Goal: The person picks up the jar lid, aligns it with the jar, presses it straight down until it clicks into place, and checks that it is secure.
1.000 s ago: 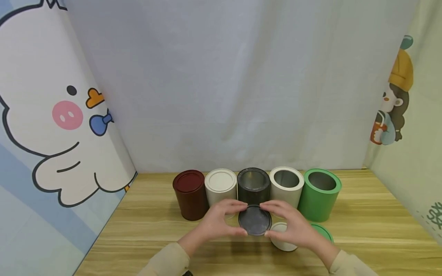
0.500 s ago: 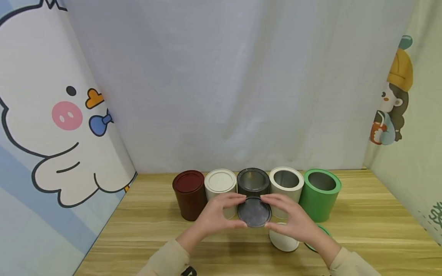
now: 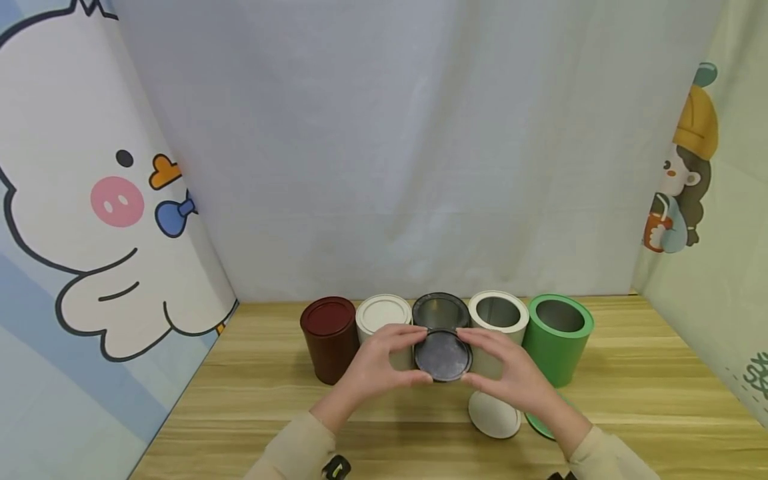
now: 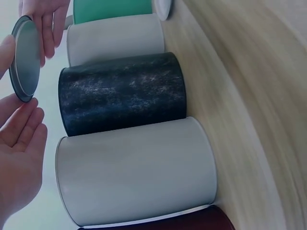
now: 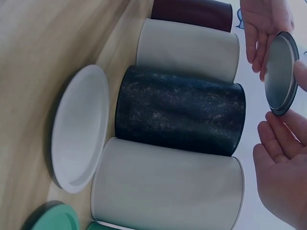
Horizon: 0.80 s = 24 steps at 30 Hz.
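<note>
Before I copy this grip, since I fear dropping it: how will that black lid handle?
The black lid looks thin, stiff metal, probably light. Both hands hold it only at the rim, so it may slip. Dropped on edge, it would likely roll.

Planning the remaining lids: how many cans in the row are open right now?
3: the black can in the middle, the white can to its right, and the green can at the right end. None looks hidden.

Both forearms wear long beige sleeves reaching the wrists. The left hand (image 3: 375, 370) and right hand (image 3: 515, 380) are bare. A small dark device sits at each wrist.
</note>
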{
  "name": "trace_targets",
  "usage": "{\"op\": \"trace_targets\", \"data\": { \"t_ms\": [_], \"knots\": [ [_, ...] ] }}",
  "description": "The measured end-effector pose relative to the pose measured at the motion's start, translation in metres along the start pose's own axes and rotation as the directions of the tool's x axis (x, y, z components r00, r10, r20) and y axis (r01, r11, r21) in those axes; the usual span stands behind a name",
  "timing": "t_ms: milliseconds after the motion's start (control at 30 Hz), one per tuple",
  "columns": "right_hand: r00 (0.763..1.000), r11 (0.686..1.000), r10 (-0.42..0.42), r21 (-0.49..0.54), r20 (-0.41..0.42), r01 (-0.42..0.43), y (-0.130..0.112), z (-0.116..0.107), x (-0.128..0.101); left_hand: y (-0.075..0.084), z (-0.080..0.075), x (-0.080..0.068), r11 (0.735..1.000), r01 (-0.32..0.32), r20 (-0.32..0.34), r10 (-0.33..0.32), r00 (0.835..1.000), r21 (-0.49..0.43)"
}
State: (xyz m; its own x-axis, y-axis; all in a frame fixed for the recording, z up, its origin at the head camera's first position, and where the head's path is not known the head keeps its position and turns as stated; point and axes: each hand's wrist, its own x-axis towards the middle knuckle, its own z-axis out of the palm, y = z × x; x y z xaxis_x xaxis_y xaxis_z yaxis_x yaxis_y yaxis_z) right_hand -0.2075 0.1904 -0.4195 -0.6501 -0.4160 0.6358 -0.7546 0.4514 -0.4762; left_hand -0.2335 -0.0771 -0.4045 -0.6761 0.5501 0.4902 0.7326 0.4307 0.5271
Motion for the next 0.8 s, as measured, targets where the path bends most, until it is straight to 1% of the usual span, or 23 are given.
{"op": "trace_targets", "data": {
  "t_ms": [133, 267, 400, 533, 633, 800],
  "knots": [
    [0.999, 0.999, 0.031, -0.021, 0.007, -0.031, 0.002, -0.004, 0.004, 0.001, -0.002, 0.006, 1.000, 0.007, -0.005, -0.007, 1.000, 0.022],
    [0.999, 0.999, 0.032, -0.043, 0.004, -0.032, 0.002, -0.009, 0.012, 0.001, -0.004, 0.012, 0.999, 0.034, -0.004, -0.033, 0.999, 0.031],
    [1.000, 0.998, 0.024, -0.055, 0.003, -0.024, 0.004, -0.013, 0.021, 0.000, -0.007, 0.018, 0.999, 0.034, -0.015, -0.034, 0.999, 0.038],
    [0.999, 0.997, 0.049, -0.060, 0.025, -0.047, 0.006, -0.016, 0.029, -0.001, -0.010, 0.026, 0.999, 0.036, -0.026, -0.036, 0.999, 0.035],
    [0.997, 0.997, 0.052, -0.064, 0.052, -0.048, 0.009, -0.019, 0.035, -0.002, -0.012, 0.032, 0.998, 0.058, -0.018, -0.057, 0.998, 0.038],
    [0.995, 0.996, 0.041, -0.082, 0.094, -0.034, 0.016, -0.025, 0.044, -0.003, -0.015, 0.042, 0.993, 0.104, 0.021, -0.105, 0.994, 0.055]
  ]
}}
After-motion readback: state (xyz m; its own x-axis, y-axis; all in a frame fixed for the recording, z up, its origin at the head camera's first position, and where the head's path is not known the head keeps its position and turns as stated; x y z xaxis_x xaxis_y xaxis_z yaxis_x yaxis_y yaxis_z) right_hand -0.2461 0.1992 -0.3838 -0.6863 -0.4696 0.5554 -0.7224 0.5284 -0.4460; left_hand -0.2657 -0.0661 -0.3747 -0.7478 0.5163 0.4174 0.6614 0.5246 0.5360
